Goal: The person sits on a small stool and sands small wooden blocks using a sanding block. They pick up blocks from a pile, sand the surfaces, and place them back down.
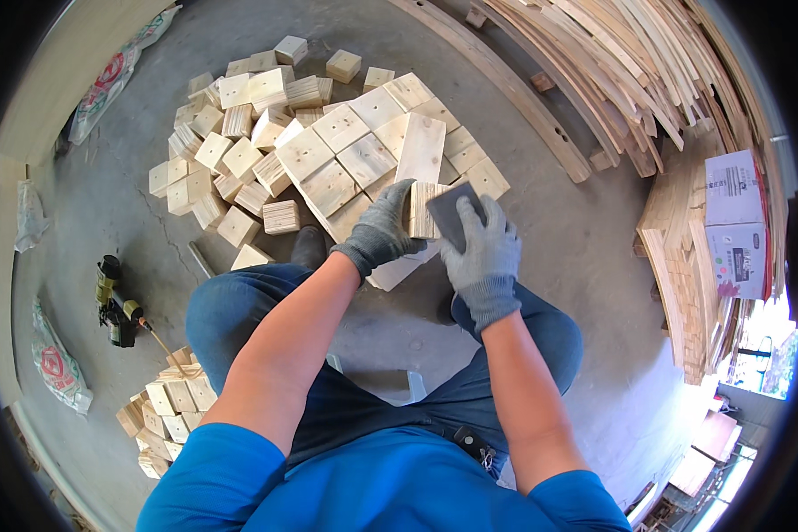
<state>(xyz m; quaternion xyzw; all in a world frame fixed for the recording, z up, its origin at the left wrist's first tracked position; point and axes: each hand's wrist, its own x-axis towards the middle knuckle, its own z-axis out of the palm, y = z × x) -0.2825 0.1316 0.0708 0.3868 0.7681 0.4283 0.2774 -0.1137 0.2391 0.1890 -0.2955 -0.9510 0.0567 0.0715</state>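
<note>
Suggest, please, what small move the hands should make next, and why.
Probably the right hand should stroke the dark flat pad over the wooden block: the left hand holds that block, and the pad lies at its right side, touching or very close; this view cannot settle which.

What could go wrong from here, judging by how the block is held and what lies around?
The wooden block could slip, since only the left hand appears to grip it. The dark grey rectangular pad in the right hand might scuff the left hand, which is close by. A block tipping off the loose block pile could knock the dark boot near it.
</note>
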